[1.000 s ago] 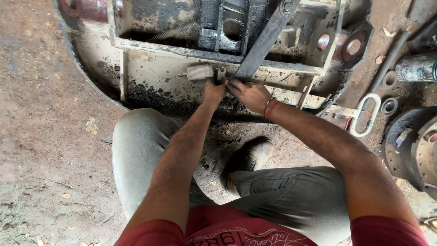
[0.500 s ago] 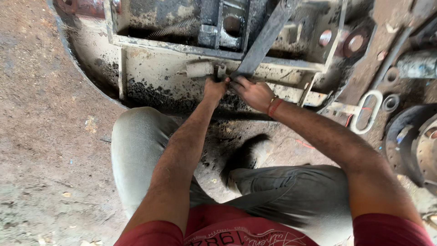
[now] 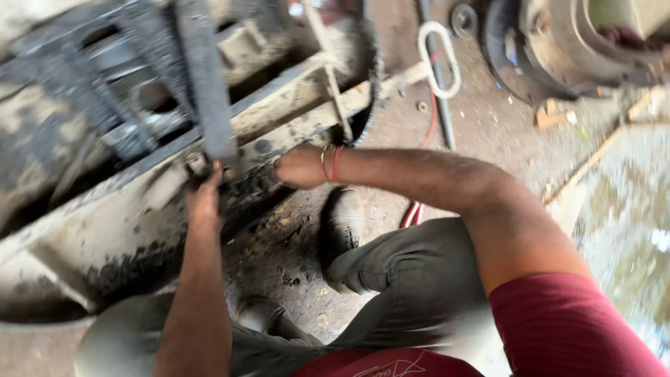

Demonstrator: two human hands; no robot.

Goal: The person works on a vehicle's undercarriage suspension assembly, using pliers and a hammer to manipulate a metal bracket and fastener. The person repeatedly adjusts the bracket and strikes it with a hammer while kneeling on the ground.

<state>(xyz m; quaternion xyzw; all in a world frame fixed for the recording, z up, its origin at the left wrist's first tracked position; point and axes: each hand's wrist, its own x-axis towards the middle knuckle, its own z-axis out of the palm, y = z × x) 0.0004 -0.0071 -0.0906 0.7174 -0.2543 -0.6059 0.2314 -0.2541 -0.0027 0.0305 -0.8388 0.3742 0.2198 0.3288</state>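
The view is blurred by motion. My left hand (image 3: 204, 199) reaches up to a dirty, mud-caked metal frame (image 3: 293, 105), its fingertips at the lower end of a dark flat bar (image 3: 206, 91) that leans across the frame. A small pale fitting (image 3: 164, 187) sits just left of those fingers. Whether the left hand grips anything is unclear. My right hand (image 3: 299, 167), with red thread at the wrist, is curled into a fist a little right of the bar, close to the frame's edge. Nothing shows in it.
I squat on a dirt floor with grey trouser legs and a dark shoe (image 3: 342, 223) below the frame. A white oval link (image 3: 438, 59), a thin rod, a red cable (image 3: 419, 209) and a large round drum (image 3: 551, 42) lie to the upper right.
The view has swung and tilted sharply, so the frame now runs diagonally. My right hand has come off the bar and drawn back to the right. The left hand stays at the bar's foot.
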